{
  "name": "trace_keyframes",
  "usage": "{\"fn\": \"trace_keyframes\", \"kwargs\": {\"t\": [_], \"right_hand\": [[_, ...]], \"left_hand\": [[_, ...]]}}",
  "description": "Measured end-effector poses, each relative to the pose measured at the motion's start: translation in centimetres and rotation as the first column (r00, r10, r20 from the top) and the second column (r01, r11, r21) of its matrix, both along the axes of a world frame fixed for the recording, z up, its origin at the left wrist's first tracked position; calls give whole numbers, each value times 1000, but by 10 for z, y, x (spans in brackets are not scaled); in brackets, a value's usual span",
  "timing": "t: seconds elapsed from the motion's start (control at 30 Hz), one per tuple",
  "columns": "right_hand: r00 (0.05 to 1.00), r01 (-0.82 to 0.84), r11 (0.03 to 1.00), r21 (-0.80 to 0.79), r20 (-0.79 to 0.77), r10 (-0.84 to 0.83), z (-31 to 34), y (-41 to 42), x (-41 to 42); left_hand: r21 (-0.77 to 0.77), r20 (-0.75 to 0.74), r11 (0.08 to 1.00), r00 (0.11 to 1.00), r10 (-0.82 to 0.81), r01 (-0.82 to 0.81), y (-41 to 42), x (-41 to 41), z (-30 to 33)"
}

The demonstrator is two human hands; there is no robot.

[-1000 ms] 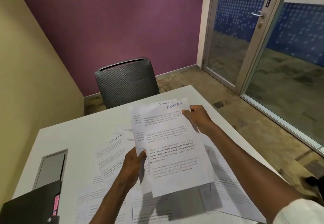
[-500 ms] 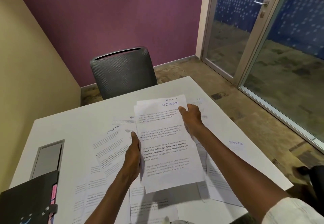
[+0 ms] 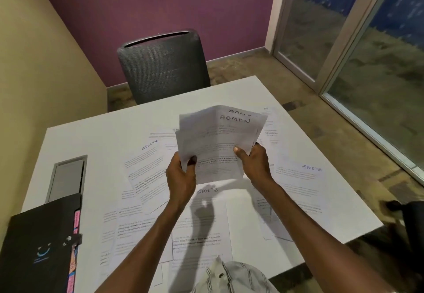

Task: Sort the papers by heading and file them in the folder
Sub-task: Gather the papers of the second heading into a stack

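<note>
White sheets headed ADMIN [image 3: 220, 145] are held upright above the desk [image 3: 91, 141], at least two of them judging by the second heading peeking behind. The left hand [image 3: 181, 178] pinches their lower left edge; the right hand [image 3: 254, 166] grips the lower right, thumb on the front page. Both hands hold the bundle, seemingly squaring it. Beneath and around the ADMIN sheets lie loose papers, several headed SPORTS [image 3: 300, 180]; other headings are too faint to read. Left of the ADMIN sheets, at the desk's near corner, sits the black folder [image 3: 41, 246], closed. Sorting is under way; next, gather matching headings, then open the folder.
</note>
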State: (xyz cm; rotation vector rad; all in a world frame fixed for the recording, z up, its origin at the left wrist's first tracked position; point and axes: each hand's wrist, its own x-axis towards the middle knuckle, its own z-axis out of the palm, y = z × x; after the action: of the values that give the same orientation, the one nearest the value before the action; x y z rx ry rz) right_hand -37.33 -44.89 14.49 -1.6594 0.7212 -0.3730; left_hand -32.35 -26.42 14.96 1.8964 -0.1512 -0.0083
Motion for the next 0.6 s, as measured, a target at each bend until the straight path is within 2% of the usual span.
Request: {"fn": "trace_keyframes", "kwargs": {"t": [0.13, 0.27, 0.47, 0.6], "right_hand": [[999, 29, 1000, -3, 34, -29, -4, 6, -16], [1000, -13, 999, 53, 3, 13, -23, 11, -30], [997, -54, 988, 147, -45, 61, -45, 19, -39], [997, -50, 987, 150, -43, 57, -39, 20, -37]], "left_hand": [[17, -65, 1000, 998, 16, -15, -2, -8, -14], [34, -117, 999, 993, 26, -22, 3, -20, -35], [9, -195, 1000, 980, 29, -28, 9, -35, -57], [-28, -204, 997, 977, 60, -67, 6, -34, -56]]}}
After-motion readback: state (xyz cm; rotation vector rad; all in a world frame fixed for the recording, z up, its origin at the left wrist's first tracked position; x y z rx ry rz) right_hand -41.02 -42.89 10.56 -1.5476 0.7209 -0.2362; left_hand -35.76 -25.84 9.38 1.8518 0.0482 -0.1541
